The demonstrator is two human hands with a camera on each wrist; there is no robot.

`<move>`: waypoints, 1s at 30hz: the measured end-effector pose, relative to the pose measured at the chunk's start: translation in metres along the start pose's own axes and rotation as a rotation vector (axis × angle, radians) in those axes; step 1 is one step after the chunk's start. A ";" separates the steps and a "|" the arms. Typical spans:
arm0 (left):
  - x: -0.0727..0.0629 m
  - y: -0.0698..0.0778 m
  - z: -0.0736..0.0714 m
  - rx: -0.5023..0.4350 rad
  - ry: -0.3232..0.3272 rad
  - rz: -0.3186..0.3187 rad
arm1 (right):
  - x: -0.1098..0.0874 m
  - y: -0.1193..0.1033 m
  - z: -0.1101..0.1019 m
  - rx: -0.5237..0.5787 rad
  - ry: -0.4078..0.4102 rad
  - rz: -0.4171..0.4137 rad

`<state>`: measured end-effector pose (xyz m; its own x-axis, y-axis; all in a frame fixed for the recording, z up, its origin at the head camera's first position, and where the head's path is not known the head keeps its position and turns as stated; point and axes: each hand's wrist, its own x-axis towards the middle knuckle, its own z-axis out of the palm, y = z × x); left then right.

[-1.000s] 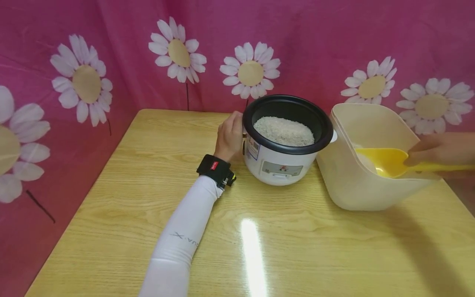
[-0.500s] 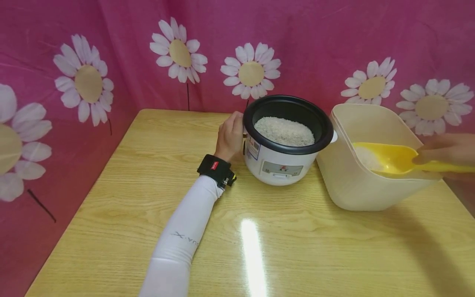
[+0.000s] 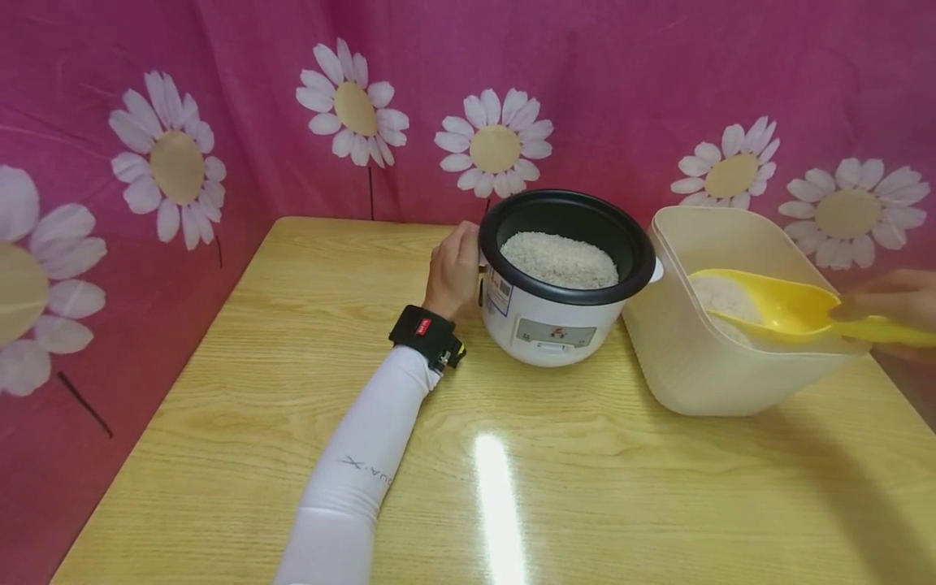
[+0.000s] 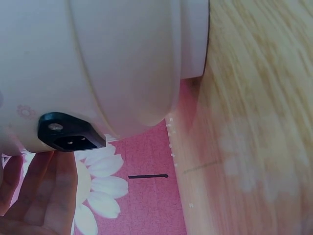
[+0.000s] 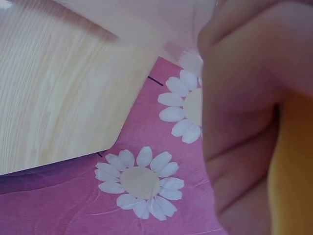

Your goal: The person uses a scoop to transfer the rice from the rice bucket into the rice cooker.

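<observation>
A white rice cooker (image 3: pixel 541 335) with a black inner pot holds a mound of white rice (image 3: pixel 559 260). On its left side my left hand (image 3: pixel 455 270) grips it by the upper edge. In the left wrist view, the fingers (image 4: pixel 51 188) rest against the cooker wall, close to its black power socket (image 4: pixel 71 134). My right hand (image 3: pixel 895 301) grips the handle of a yellow scoop (image 3: pixel 800 307), whose bowl lies within the mouth of a cream bin (image 3: pixel 680 366). White rice shows in the scoop's front part. The right wrist view has curled fingers (image 5: pixel 242 127) around the yellow handle (image 5: pixel 296 171).
The bin stands tilted, right beside the cooker's white right handle (image 3: pixel 658 270). Both are on a wood-grain table (image 3: pixel 585 471). A pink curtain (image 3: pixel 607 97) with large daisies hangs behind the table and along its left side.
My right hand has shifted a little to the right with the scoop; the bowl has levelled and more rice shows in it. The left hand and cooker have stayed in place.
</observation>
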<state>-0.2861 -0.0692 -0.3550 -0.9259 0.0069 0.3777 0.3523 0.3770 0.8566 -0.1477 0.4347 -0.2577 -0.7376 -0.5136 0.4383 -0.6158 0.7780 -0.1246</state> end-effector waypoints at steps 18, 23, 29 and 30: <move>0.002 -0.001 -0.001 0.017 -0.005 0.003 | -0.014 0.011 0.014 0.042 0.231 -0.085; 0.002 -0.002 -0.002 0.018 -0.002 0.006 | -0.010 0.025 0.015 0.059 0.261 -0.192; 0.002 -0.001 -0.003 0.014 0.006 0.011 | -0.005 0.035 0.016 0.066 0.277 -0.237; 0.002 -0.001 -0.003 0.014 0.007 0.011 | -0.005 0.034 0.016 0.066 0.281 -0.223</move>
<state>-0.2876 -0.0723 -0.3544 -0.9210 0.0052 0.3895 0.3605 0.3903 0.8472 -0.1695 0.4579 -0.2781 -0.4840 -0.5412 0.6877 -0.7762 0.6283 -0.0518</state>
